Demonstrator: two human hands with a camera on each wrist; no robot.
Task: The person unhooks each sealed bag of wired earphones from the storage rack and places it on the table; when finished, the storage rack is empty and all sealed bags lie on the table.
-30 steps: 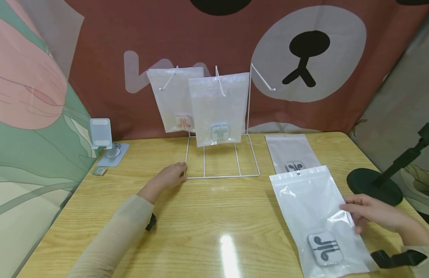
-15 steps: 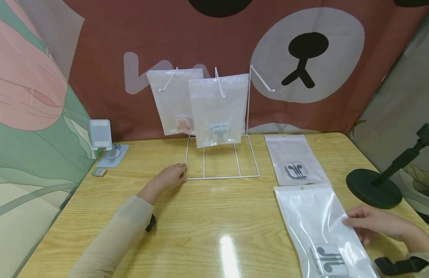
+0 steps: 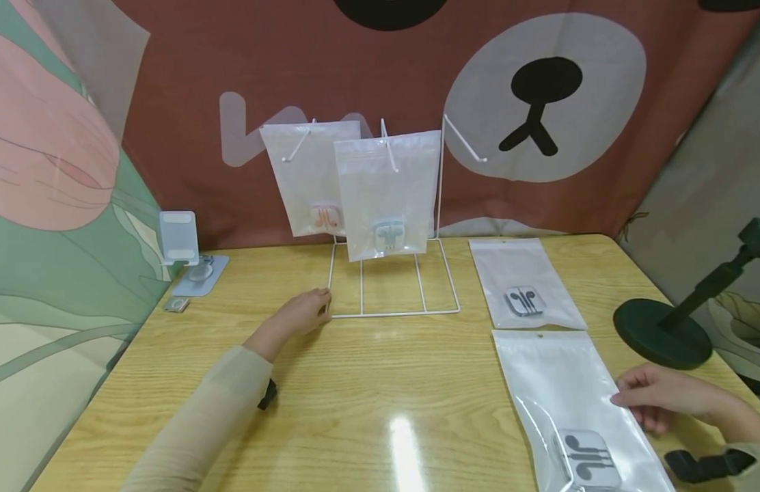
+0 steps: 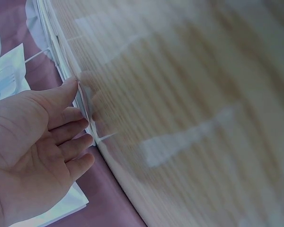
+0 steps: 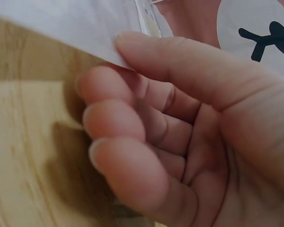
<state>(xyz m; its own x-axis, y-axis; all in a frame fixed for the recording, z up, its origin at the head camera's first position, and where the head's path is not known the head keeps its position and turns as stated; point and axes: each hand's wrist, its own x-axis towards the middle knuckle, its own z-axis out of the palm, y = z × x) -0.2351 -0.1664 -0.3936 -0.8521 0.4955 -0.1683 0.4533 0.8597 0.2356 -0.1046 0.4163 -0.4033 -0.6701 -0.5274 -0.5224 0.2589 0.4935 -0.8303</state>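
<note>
The right hand (image 3: 669, 396) pinches the right edge of a white zip-top bag (image 3: 555, 383) between thumb and fingers. The right wrist view shows this edge raised above the wood-grain table (image 3: 355, 389), with the remaining fingers curled beneath it. The bag is at the near right of the table; its lower end is cut off by the frame. A square earphone case (image 3: 588, 459) with dark earphones is in its lower part.

A second zip-top bag (image 3: 509, 263) lies flat just beyond the top edge of the first, also containing a case (image 3: 524, 301) with dark earphones.

The left hand (image 3: 296, 314) touches the front left corner of the white wire display rack (image 3: 395, 314). Its fingers are bent; whether they pinch the wire cannot be told.

The rack has three upper hooks. The left hook bears a bag with orange earphones (image 3: 309, 174); the middle hook bears a bag with pale blue earphones (image 3: 386, 198), which partly overlaps it.

A light blue stand (image 3: 178, 236) is at the far left of the table. A black stand (image 3: 659, 335) is at the right.
</note>
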